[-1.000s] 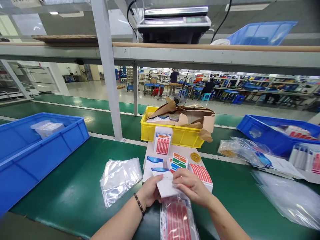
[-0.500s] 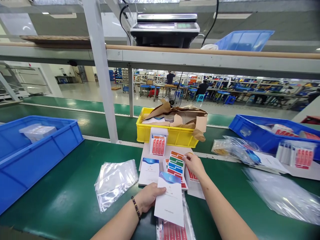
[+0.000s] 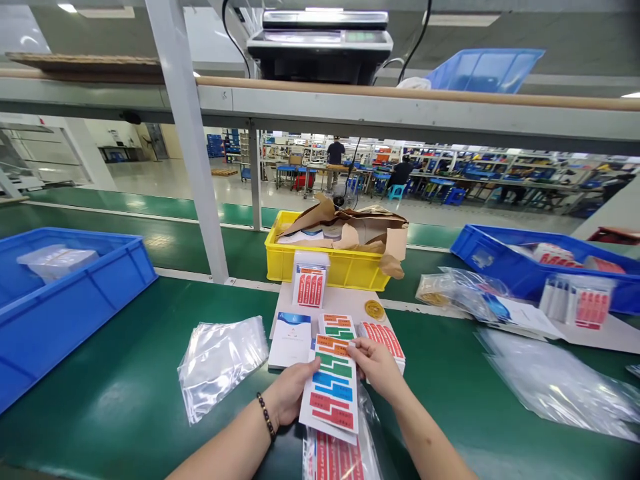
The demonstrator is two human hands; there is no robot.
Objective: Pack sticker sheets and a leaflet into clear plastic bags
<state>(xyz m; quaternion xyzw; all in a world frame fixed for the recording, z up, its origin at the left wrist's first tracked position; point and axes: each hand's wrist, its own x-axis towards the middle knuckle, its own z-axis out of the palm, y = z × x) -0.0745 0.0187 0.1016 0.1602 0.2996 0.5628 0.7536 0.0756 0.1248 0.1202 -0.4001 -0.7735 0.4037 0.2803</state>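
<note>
My left hand (image 3: 290, 393) grips the left edge of a small stack: a white booklet with a sheet of orange, green, blue and red labels (image 3: 331, 390) on top. My right hand (image 3: 376, 365) pinches the top right corner of that label sheet. Under the stack lies a clear bag with red-striped sheets (image 3: 336, 459) at the near edge. Just beyond my hands sit a pile of white and blue booklets (image 3: 290, 339), a pile of coloured label sheets (image 3: 338, 325) and a pile of red label sheets (image 3: 384, 337).
A heap of clear bags (image 3: 220, 363) lies to the left, a blue bin (image 3: 60, 300) further left. A yellow bin (image 3: 325, 265) with brown paper stands behind a propped red label card (image 3: 310, 287). More bags (image 3: 555, 380) and a blue bin (image 3: 525, 263) are right. A gold tape roll (image 3: 374, 310) sits by the piles.
My right hand took a coloured label sheet from its pile and brought it back onto the white booklet held by my left hand.
</note>
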